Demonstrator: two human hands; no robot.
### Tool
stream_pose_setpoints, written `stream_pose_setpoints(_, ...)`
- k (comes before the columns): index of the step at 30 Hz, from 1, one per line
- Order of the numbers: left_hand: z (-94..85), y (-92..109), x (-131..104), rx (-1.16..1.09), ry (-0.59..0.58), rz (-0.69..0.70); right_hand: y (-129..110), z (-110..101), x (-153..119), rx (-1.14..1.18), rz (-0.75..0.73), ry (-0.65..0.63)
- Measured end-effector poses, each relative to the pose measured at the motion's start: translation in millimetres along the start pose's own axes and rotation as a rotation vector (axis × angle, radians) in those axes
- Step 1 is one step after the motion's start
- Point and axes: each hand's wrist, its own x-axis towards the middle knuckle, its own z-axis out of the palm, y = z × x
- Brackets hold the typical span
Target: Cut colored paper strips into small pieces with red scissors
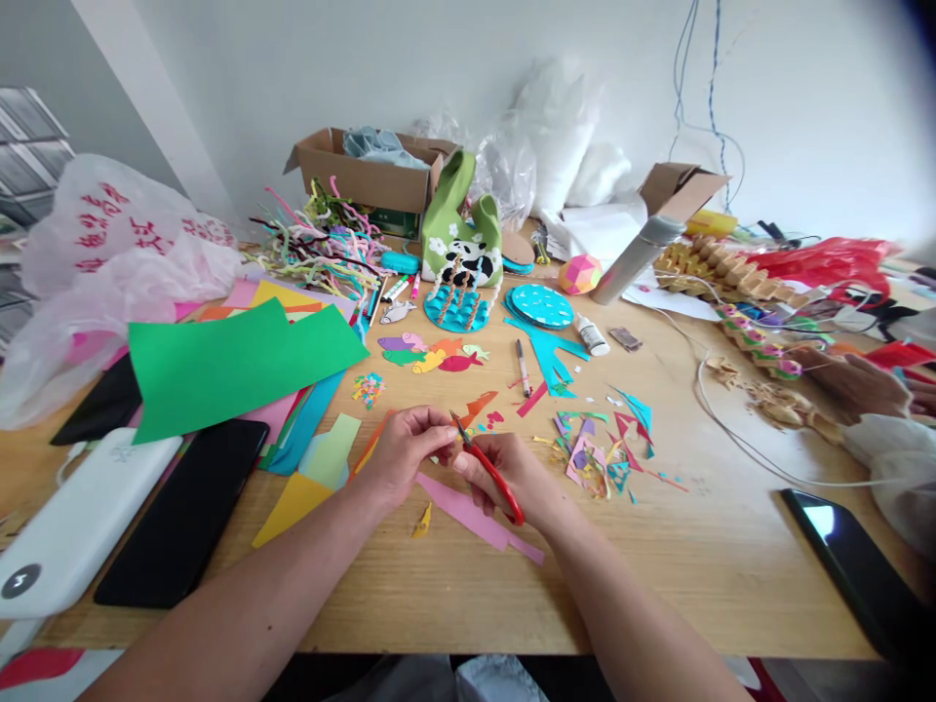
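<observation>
Nearest us, our bare forearms (292,590) reach in toward a pink paper strip (468,515). Just above that strip our right hand (516,478) grips red scissors (491,469), the blades pointing away and leftward. Our left hand (409,444), fingertips drawn together, is beyond the strip's left end; we cannot tell whether it pinches anything. Left of the strip lies a yellow scrap (422,522); to its right, paper offcuts (577,463); beyond it, paper fish (459,363) and, farther, a green panda bag (460,232).
</observation>
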Motion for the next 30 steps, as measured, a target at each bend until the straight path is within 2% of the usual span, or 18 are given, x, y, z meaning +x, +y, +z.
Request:
stream_pose_setpoints(10,0.8,1.8,-0.1,0.023,-0.015,0.002,1.8,-1.3,1.2,-0.036,-0.045,-0.014)
stream_pose_setpoints(16,-0.2,2.2,0.7,0.017,-0.012,0.003,3.7,-1.6,1.1,-0.030,-0.007,-0.015)
stream_pose_setpoints(30,0.3,1.0,-0.4,-0.004,-0.008,0.006,0.7,-1.0,0.7,-0.036,-0.022,-0.003)
